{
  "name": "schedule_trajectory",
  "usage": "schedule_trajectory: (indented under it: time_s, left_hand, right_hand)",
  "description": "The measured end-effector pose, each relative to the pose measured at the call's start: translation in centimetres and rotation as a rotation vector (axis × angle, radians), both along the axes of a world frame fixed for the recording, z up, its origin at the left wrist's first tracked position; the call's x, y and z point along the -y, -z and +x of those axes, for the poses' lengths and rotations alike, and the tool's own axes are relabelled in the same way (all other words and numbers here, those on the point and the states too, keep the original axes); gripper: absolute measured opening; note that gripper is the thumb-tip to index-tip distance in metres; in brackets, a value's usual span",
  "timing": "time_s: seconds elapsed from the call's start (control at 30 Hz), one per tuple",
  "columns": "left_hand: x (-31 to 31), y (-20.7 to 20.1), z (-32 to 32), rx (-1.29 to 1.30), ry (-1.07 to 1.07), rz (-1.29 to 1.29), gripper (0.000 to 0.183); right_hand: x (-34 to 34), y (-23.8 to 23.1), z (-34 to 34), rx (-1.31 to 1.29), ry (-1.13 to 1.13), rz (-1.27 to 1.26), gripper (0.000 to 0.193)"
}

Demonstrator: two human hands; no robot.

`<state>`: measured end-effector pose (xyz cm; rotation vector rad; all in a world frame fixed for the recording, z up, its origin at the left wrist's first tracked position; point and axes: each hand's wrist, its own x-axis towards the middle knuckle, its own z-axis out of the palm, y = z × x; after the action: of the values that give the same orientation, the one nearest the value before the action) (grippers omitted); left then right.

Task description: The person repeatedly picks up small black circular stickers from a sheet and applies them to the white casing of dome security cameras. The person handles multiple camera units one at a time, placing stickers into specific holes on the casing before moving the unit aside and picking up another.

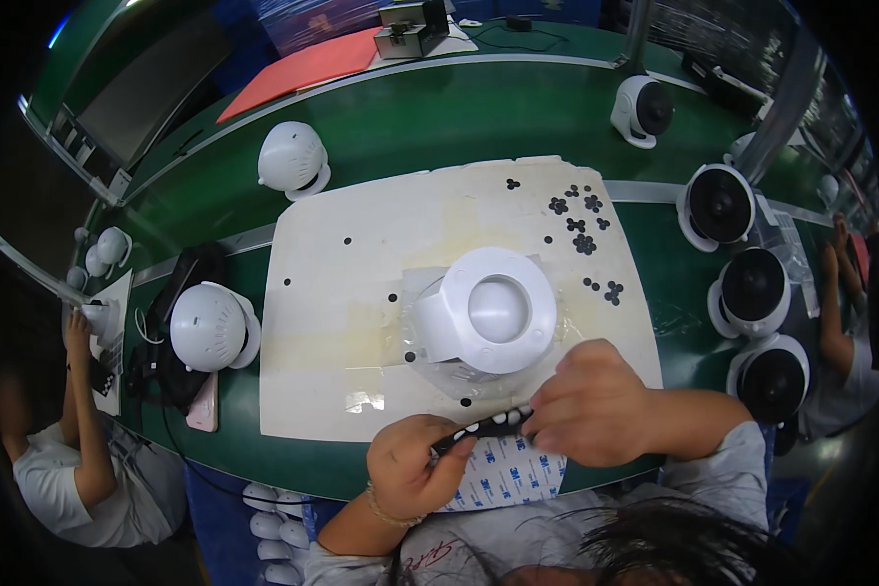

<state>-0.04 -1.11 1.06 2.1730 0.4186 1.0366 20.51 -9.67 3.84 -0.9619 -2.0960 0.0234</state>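
Observation:
Between my two hands, close to the front edge of the mat, is a narrow black strip [493, 426] with white round spots along it. My left hand [410, 459] is closed on its left end. The fingers of my right hand [591, 405] pinch at its right end; what lies under those fingertips is hidden. A white sheet with blue print [518, 474] lies partly beneath my hands. Just beyond them, a white rounded housing [439, 317] rests on clear plastic film, its ring-shaped base [539, 322] tipped up to face me.
Small black round pads [584, 243] are scattered and clustered on the pale mat [332, 342]. White fan-like units [718, 207] stand at the right; others [208, 327] stand left and at the back. A pink phone [203, 405] lies at left. Co-workers [88, 469] sit on both sides.

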Motion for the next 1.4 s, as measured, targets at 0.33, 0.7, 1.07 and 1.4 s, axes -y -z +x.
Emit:
schedule_trajectory:
  time_s: [0.33,0.7,1.07,1.4]
  left_hand:
    - [0.1,0.1,0.9,0.062,0.008,0.100,0.019]
    - [-0.9,0.1,2.0,-0.138,-0.074,0.336,0.022]
    - [0.0,1.4,0.8,-0.181,-0.095,0.332,0.017]
    - [0.1,1.1,0.4,-0.232,-0.083,0.295,0.016]
  right_hand:
    - [-1.0,-0.4,-1.6,-0.241,-0.187,-0.178,0.029]
    - [-4.6,-0.6,2.4,-0.699,0.123,-0.224,0.056]
    - [-5.5,-0.1,2.7,-0.664,0.124,-0.324,0.057]
    - [-4.9,-1.2,2.3,0.016,0.359,0.129,0.053]
